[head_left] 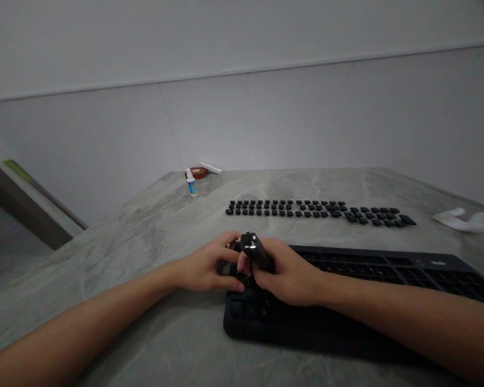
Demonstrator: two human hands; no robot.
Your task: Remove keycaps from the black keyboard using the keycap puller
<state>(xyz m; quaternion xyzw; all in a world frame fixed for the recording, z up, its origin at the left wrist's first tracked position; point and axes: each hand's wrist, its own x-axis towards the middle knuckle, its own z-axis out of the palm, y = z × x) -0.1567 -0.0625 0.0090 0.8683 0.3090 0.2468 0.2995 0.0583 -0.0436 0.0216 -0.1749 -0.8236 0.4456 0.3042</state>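
Observation:
A black keyboard (262, 322) lies at a slant on the table, with many key places bare of caps. My right hand (288, 274) is closed around a dark, thick-handled tool with a shiny end (252, 244), over the keyboard's left part. Its working end is hidden, so I cannot tell its exact kind. My left hand (210, 263) curls around the keyboard's far left corner, thumb on the top and fingers beside the tool. Several loose black keycaps (282, 209) stand in rows beyond the keyboard.
A small white and blue bottle (192, 184) stands at the back left, before a reddish-brown case (197, 173) and a white strip (212, 168). Crumpled white paper (465, 220) lies at the right. The grey marbled table (145, 226) meets a pale wall behind.

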